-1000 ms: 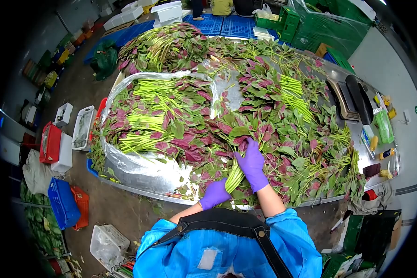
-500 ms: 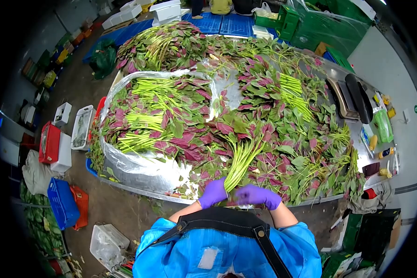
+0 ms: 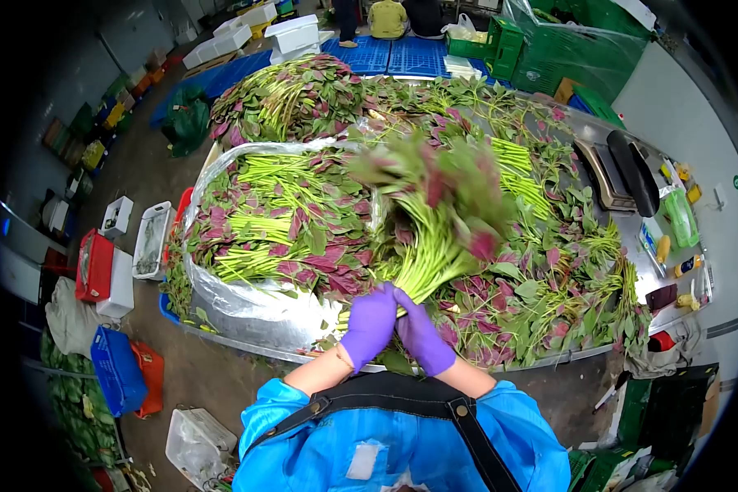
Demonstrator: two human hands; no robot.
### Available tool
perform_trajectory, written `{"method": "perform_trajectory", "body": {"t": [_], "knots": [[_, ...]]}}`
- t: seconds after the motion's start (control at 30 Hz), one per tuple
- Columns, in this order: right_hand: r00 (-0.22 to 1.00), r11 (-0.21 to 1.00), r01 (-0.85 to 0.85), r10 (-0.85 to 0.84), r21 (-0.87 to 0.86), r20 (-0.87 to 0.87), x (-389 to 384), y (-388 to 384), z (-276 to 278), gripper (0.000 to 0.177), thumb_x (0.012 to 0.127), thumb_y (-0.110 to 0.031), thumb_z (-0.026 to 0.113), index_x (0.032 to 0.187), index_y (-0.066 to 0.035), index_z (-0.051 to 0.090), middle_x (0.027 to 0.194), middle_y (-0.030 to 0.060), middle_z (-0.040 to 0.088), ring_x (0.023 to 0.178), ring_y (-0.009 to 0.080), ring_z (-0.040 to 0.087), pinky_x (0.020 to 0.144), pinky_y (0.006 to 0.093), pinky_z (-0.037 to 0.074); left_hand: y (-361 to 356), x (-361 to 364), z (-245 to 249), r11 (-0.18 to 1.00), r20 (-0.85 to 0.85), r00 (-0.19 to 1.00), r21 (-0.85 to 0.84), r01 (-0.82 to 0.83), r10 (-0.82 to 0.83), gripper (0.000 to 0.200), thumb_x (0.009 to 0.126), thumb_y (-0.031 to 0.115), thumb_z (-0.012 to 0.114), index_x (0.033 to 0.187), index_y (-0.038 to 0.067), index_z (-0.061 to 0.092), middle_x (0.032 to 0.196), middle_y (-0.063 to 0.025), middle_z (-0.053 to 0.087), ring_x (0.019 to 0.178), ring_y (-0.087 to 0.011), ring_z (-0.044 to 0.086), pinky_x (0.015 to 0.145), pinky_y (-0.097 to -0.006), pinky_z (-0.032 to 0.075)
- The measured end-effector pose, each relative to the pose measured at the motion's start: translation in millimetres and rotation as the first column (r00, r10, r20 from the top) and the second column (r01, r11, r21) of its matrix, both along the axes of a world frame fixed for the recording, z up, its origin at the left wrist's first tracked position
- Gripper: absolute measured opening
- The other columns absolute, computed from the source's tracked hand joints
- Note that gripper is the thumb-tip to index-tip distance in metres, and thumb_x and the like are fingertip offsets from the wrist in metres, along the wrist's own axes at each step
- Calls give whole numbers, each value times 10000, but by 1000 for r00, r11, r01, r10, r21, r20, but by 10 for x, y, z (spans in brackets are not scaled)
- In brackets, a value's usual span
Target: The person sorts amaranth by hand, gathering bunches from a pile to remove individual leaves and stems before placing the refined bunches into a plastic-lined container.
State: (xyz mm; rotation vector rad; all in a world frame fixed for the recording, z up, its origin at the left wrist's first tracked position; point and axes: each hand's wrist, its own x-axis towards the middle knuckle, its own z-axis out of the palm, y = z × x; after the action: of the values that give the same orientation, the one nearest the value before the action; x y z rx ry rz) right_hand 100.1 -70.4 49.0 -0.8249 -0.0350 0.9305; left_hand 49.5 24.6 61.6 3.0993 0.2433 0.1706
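A bunch of red-and-green amaranth (image 3: 428,246) is held up over the front of the metal table, its leafy tops smeared by motion. My left hand (image 3: 370,324), in a purple glove, is closed round the stem ends. Pressed against it from the right, my right hand (image 3: 423,332) also grips the lower stems. To the left, neat bundles of amaranth (image 3: 271,225) lie on a clear plastic sheet (image 3: 221,287). Loose leafy stalks (image 3: 541,279) spread across the table on the right, with another stacked bundle (image 3: 517,176) behind them.
A large amaranth heap (image 3: 291,94) sits at the table's far left. On the right stand a scale (image 3: 615,168) and a bottle (image 3: 685,268). Blue and red crates (image 3: 116,369) and a white bin (image 3: 197,447) are on the floor at left. People sit at the back.
The bunch has been lifted and its tops have swung away from me, now blurred. My right hand has moved left, from beside the stems to gripping them with my left hand.
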Motion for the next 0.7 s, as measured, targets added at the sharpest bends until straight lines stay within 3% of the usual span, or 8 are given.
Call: {"method": "perform_trajectory", "body": {"t": [0.07,0.17,0.3,0.37,0.43,0.57,0.6,0.7], "knots": [[865,998,58,-49,2,-500,8,48,-171,302,854,-185,543,1119,-41,516,1033,68,591,1013,190,537,932,325,384,-46,-51,-298,999,-29,999,-11,36,-36,578,656,169,618,1124,-98,409,692,-145,572,585,-271,587,508,-356,454],[767,997,-81,67,7,-638,-32,-124,-730,293,852,-188,543,1106,-44,524,1047,75,585,1012,204,539,926,351,399,-22,-197,-389,975,-254,958,-206,79,-131,616,692,209,630,1159,-99,372,756,-163,568,593,-279,585,543,-336,464],[866,996,-74,92,56,-491,-100,-363,-772,342,820,-181,560,1124,-33,511,1074,102,570,998,229,550,910,366,425,242,-319,-571,576,-115,935,-810,106,-334,650,756,400,649,1199,-9,408,891,-97,620,761,-177,615,663,-253,457],[867,999,-39,47,27,-495,-112,-358,-741,336,830,-172,547,1128,-24,504,1055,110,584,949,230,572,888,379,441,376,-319,-827,-321,-370,885,-833,-451,-284,515,833,336,575,1205,6,445,1055,-103,596,910,-145,597,738,-237,463],[923,999,-24,13,-24,-385,-87,-325,-899,324,835,-173,545,1128,-43,505,1009,106,604,906,223,585,846,407,459,22,-465,-778,-843,-467,873,-407,-353,-140,432,891,334,484,1175,8,483,1092,-112,562,938,-178,589,794,-299,483],[901,889,-377,288,-260,-323,10,-568,-741,381,835,-280,581,1116,-35,503,831,93,623,731,179,595,679,313,488,-131,-527,-832,-865,-261,876,-201,-460,-406,495,892,341,454,1241,-7,414,1177,-165,524,1025,-278,556,919,-380,435],[924,921,-326,262,-213,-280,33,-577,-689,311,831,-326,594,967,-51,540,643,46,565,480,145,513,443,288,430,-129,-494,-784,-848,-270,865,-219,-483,-423,483,888,305,460,1251,-8,403,1197,-163,513,1025,-267,557,917,-369,437],[960,875,-280,243,-395,-140,32,-603,-691,345,817,-356,611,962,-49,549,652,31,570,470,130,498,442,278,423,-115,-477,-807,-811,-311,845,-273,-518,-435,456,875,210,449,1262,-24,390,1229,-164,491,1034,-256,544,918,-370,425]]}}
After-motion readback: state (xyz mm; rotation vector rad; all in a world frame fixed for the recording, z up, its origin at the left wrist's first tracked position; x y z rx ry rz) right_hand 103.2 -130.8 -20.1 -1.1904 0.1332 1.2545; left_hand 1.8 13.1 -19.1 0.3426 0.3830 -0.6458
